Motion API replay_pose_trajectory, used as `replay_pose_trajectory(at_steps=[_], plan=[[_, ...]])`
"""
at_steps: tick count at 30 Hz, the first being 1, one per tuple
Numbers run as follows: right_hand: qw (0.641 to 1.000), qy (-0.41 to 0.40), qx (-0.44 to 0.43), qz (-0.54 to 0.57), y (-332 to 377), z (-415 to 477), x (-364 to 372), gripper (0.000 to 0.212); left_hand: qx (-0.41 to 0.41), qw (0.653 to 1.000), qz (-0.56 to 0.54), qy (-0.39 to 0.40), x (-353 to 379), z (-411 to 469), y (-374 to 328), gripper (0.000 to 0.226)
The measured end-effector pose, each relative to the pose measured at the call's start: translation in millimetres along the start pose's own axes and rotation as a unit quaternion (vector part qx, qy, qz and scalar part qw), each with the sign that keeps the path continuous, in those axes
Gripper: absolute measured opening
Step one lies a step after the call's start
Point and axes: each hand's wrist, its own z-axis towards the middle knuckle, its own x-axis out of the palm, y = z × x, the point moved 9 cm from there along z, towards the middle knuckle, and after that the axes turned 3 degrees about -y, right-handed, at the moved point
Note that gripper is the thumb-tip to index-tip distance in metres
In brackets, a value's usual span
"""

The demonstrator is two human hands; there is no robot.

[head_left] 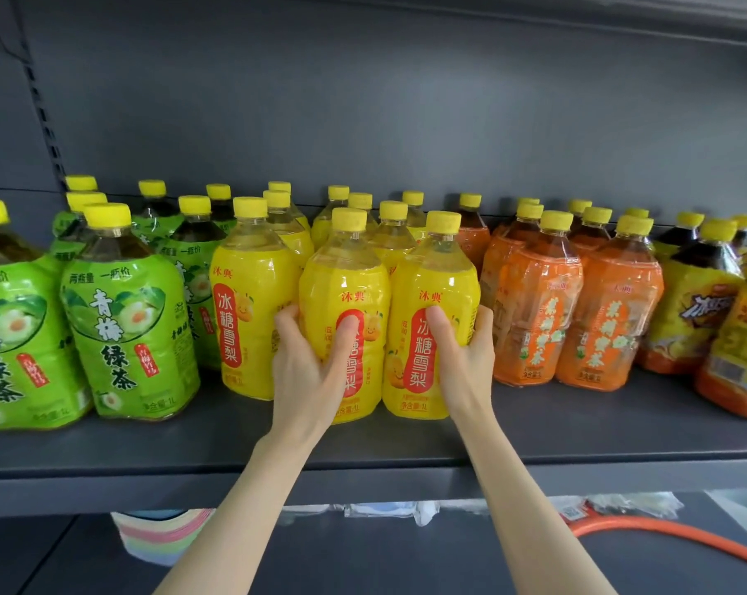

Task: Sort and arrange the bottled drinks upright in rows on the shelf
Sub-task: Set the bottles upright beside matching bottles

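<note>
From the head view, I am reaching both arms in to the shelf [363,442]. My left grip [307,371] is wrapped round the middle yellow bottle [346,281], with the thumb across its label and the fingers round its left side. My right grip [464,362] grasps the right yellow bottle [438,272] in mirror fashion, fingers round its right side. Both bottles stand upright and touching at the near front of the yellow block. A third yellow bottle [245,294] stands just to their left, and more stand behind. Green bottles [123,319] fill the left, orange bottles [535,311] the right and dark tea bottles [698,302] the far right, all upright. I judge the step in hand to be squaring this front pair into its row. The pair seems to sit slightly nearer than the third bottle, so next I should slide both back level with it, keep them upright and off the orange row, then let go.
</note>
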Motion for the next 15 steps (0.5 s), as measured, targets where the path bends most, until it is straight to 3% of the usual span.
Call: replay_pose_trajectory(at_steps=[4,8,15], plan=[[1.000,-0.004,0.000,-0.021,3,-3,-1,0.050,0.042,0.995,0.081,-0.032,-11,-2,-9,0.070],[0.991,-0.018,-0.018,-0.134,9,-6,-6,0.057,0.062,0.982,0.165,-0.073,-20,-7,-17,0.082],[0.960,0.025,-0.040,-0.277,39,-21,-10,0.091,0.055,0.974,0.219,-0.030,-24,-11,-23,0.075]])
